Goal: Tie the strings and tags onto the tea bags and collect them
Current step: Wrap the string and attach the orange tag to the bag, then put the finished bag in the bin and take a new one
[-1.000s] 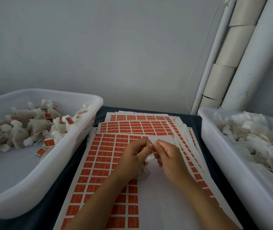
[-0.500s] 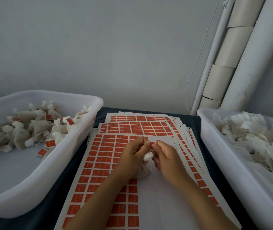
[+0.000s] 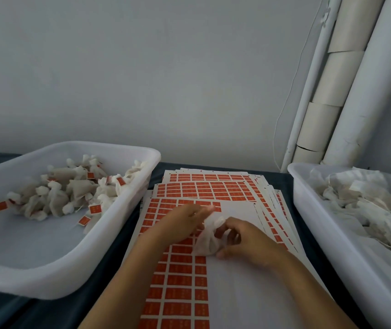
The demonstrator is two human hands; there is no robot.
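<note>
A white tea bag (image 3: 207,243) lies over the top sheet of orange tags (image 3: 180,281), gripped by my right hand (image 3: 249,241), whose fingers curl round its gathered top with the thumb below it. My left hand (image 3: 180,224) stretches forward just left of the bag, fingers straight and blurred, their tips on the top row of orange tags. Finished bags with orange tags (image 3: 66,193) are piled in the left white tub (image 3: 47,281). Untagged white bags with loose strings (image 3: 368,205) fill the right white tub (image 3: 308,210).
More tag sheets (image 3: 211,186) are fanned out behind the top one on a dark cloth. White pipes and cardboard rolls (image 3: 332,91) stand in the back right corner against a grey wall. The right half of the top sheet is bare white backing.
My hands have come apart. The left one let go of the bag and reached forward to the tag row. The right one dropped lower, keeping the bag.
</note>
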